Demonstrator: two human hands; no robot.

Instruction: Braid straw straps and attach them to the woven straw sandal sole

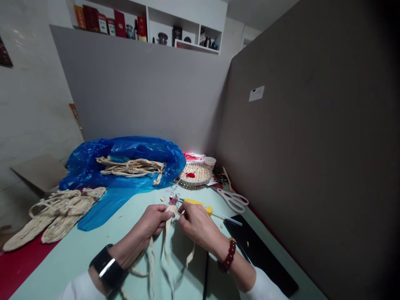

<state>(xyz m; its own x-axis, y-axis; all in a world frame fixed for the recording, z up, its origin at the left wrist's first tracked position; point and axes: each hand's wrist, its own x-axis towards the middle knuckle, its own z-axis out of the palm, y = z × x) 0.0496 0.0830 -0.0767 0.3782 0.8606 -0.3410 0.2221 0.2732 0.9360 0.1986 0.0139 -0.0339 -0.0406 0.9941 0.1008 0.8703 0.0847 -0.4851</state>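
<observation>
Near the middle of the table, my left hand (pixel 153 219) pinches pale straw strips (pixel 168 237) between thumb and fingers. A small reddish clip (pixel 173 201) with wire handles sits at the top end of these strips. My right hand (pixel 200 223) is close beside it, its fingers closed on a strand of the same straw; the fingertips are partly hidden. Loose ends hang down between and below both hands, and a longer pale cord (pixel 152 266) trails under my left wrist. Just beyond my right hand lies a yellow-handled tool (pixel 191 201), partly covered by the hand.
A blue plastic bag (pixel 121 145) holds a straw bundle (pixel 134 166) at the back. Woven straw sandals (pixel 67 212) lie left. A round woven basket (pixel 203 177), a paper cup (pixel 210 161), scissors (pixel 235 200) and a black flat device (pixel 262 258) are rightward. Grey partitions (pixel 150 91) enclose the table.
</observation>
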